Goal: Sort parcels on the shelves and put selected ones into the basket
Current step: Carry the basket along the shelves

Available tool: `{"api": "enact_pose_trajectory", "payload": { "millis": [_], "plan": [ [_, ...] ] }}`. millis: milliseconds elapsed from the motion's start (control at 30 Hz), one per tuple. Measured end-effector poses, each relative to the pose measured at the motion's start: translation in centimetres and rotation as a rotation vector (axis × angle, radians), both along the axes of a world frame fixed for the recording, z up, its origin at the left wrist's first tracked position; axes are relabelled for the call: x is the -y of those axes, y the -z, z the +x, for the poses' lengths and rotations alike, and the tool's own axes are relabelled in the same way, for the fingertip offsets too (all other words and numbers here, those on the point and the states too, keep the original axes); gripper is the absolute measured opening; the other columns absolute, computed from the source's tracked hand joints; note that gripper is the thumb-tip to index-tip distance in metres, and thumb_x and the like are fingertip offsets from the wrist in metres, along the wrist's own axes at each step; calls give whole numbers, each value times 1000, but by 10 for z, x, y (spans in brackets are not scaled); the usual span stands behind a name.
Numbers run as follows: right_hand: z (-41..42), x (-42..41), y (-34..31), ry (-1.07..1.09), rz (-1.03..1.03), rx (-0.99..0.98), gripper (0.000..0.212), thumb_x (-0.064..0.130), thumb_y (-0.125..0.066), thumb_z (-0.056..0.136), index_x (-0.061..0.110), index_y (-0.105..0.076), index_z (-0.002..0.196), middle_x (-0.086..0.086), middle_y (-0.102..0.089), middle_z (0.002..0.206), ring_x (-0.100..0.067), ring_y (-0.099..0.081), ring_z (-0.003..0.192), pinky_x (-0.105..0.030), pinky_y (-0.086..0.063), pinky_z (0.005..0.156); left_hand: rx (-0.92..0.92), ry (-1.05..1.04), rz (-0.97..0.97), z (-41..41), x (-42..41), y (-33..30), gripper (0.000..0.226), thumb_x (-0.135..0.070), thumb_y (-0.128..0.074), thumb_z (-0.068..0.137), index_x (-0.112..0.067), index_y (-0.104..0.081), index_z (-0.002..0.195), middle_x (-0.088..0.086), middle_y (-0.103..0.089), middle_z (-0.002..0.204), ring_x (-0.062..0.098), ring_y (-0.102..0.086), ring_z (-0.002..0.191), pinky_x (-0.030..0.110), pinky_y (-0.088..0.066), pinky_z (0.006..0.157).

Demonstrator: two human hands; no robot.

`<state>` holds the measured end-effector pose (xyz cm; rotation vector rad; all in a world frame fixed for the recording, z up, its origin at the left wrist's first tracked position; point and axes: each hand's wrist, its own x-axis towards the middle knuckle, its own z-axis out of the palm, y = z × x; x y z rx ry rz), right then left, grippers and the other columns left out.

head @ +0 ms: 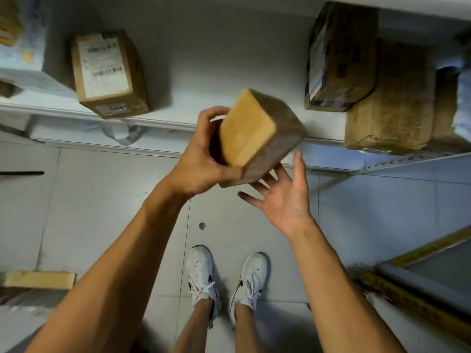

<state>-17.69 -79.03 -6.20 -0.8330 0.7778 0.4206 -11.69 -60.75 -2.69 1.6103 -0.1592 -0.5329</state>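
Head view looked straight down past two bare forearms to a pair of white sneakers (224, 278) on the grey tiled floor (102, 212). Above them, the left hand (201, 159) gripped a small brown parcel (257, 133), its fingers (214, 112) curled over the far upper edge and its thumb pressed against the near lower side. The parcel was tilted, its pale tan face turned toward the camera, its long axis running from near the thumb up and away toward the shelf; motion blur softened its edges. Just right of it and below, the right hand (283, 197) lay palm-up, fingers (270, 178) spread apart and straight, their tips under the parcel's lower corner; whether they touched it could not be told. Beyond both hands ran the white shelf (204, 80). Far left of the fingers stood a labelled box (109, 72), and far right a printed carton (339, 59) beside a plain brown box (390, 103).
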Motion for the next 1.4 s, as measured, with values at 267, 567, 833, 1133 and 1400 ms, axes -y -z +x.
{"api": "enact_pose_trajectory", "payload": {
  "millis": [267, 567, 833, 1133, 1400],
  "plan": [
    [12, 9, -17, -280, -443, 331, 71, 57, -76, 69, 32, -57, 133, 6, -68, 127, -14, -64, 119, -45, -52, 101, -153, -167, -51, -25, -14, 19, 84, -15, -63, 68, -13, -31, 146, 12, -55, 138, 31, -57, 125, 52, -54, 94],
    [-21, 26, -27, -214, -281, 278, 60, 30, -66, 84, 27, -47, 141, 1, -73, 121, -19, -71, 111, -32, -58, 78, -410, -46, -21, -53, 18, 0, 55, -53, -25, 101, -30, -52, 143, -2, -68, 131, 22, -63, 122, 45, -49, 94],
    [-132, 90, -60, 172, -308, 181, 72, 35, -72, 82, 30, -43, 148, -2, -70, 128, -23, -68, 116, -46, -58, 90, -246, 292, 161, -88, 103, -47, 43, -47, -40, 103, -34, -37, 144, -8, -74, 107, 12, -72, 97, 25, -56, 67],
    [-312, 138, -94, 719, -383, 65, 94, 35, -84, 70, 36, -37, 152, -6, -64, 136, -28, -67, 119, -56, -57, 89, -270, 798, 192, -184, 229, -83, 30, -37, -46, 89, -46, -44, 117, -2, -73, 98, 11, -70, 81, 20, -52, 59],
    [-488, 96, -65, 1158, -385, -57, 99, 34, -83, 69, 35, -34, 154, -3, -63, 138, -24, -67, 120, -48, -60, 87, -286, 1213, 345, -345, 294, -53, 33, -8, -39, 102, -37, -43, 119, -4, -68, 87, -2, -66, 65, 13, -47, 49]
  ]
}}
